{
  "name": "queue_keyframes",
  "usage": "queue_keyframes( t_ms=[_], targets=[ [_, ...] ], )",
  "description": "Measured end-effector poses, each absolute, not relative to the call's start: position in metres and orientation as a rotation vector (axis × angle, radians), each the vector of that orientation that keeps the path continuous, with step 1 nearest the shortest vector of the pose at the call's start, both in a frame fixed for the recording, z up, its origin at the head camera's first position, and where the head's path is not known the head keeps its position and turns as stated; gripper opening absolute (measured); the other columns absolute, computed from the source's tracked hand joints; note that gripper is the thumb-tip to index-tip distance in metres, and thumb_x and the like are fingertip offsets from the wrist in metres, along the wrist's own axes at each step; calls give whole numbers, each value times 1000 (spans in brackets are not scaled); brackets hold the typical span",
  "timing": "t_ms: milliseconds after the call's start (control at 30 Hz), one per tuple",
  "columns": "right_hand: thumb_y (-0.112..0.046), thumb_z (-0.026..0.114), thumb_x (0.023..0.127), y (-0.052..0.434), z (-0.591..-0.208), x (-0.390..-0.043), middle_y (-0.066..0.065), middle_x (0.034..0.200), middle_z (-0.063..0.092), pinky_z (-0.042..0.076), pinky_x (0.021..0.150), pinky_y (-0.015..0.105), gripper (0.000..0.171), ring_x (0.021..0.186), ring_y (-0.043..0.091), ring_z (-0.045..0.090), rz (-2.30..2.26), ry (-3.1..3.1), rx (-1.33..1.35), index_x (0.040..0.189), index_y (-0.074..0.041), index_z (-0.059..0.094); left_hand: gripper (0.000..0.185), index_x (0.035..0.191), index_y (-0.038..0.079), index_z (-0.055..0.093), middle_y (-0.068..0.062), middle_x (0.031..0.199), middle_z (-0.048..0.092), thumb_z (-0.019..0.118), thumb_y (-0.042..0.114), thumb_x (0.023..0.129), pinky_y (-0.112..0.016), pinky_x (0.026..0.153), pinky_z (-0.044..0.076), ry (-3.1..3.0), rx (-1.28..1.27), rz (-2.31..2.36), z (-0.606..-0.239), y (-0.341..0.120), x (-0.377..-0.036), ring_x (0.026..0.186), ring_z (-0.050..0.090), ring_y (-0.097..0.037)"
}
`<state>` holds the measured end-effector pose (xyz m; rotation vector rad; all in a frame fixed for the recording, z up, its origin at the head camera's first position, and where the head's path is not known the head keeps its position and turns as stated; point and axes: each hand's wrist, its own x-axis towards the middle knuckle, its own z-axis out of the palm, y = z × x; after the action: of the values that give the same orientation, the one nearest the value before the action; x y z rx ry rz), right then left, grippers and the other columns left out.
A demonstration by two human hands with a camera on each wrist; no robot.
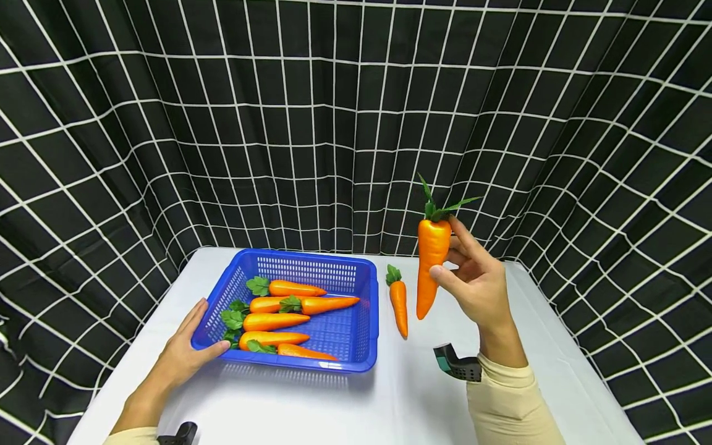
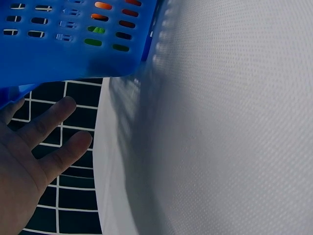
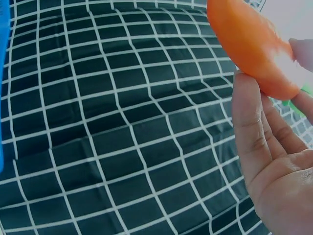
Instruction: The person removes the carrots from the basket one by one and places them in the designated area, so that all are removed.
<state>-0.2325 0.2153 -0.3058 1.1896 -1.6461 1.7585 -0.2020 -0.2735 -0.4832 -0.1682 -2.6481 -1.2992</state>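
Note:
My right hand (image 1: pixel 478 281) holds a large orange carrot (image 1: pixel 432 247) above the table, thumb on its near side and fingers behind. Its green leaves point up and its tip points down. In the right wrist view, the fingers (image 3: pixel 249 115) press along the carrot (image 3: pixel 254 49). At the left side of a blue plastic basket (image 1: pixel 369 321) is my left hand (image 1: pixel 183 355), thumb over the rim corner and fingers stretched along the outside. The left wrist view shows those fingers (image 2: pixel 54 120) straight and spread near the basket wall (image 2: pixel 73 61). Several carrots (image 1: pixel 275 321) lie inside the basket.
A smaller carrot (image 1: pixel 399 303) lies on the white tabletop (image 1: pixel 267 414), between the basket and the raised carrot. A black curtain with a white grid (image 1: pixel 311 136) stands behind the table and along both sides.

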Motion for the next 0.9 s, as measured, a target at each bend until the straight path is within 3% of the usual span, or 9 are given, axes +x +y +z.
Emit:
queue_keyframes(
  t_ms=[300, 900],
  targets=[
    [27, 57, 74, 227, -312, -236, 24, 114, 58, 57, 68, 30, 74, 94, 26, 66, 1761, -1653, 1099, 143, 9, 37, 99, 154, 4, 16, -16, 159, 10, 78, 30, 81, -70, 103, 14, -2660, -150, -1302, -482, -274, -200, 140, 12, -47],
    [15, 63, 83, 248, -340, -259, 15, 105, 59, 56, 68, 26, 69, 86, 20, 63, 1763, -1834, 785, 146, -5, 42, 99, 154, 3, 16, -17, 159, 9, 78, 28, 81, -71, 102, 14, -2671, -149, -1313, -480, -272, -201, 139, 11, -49]
  ],
)
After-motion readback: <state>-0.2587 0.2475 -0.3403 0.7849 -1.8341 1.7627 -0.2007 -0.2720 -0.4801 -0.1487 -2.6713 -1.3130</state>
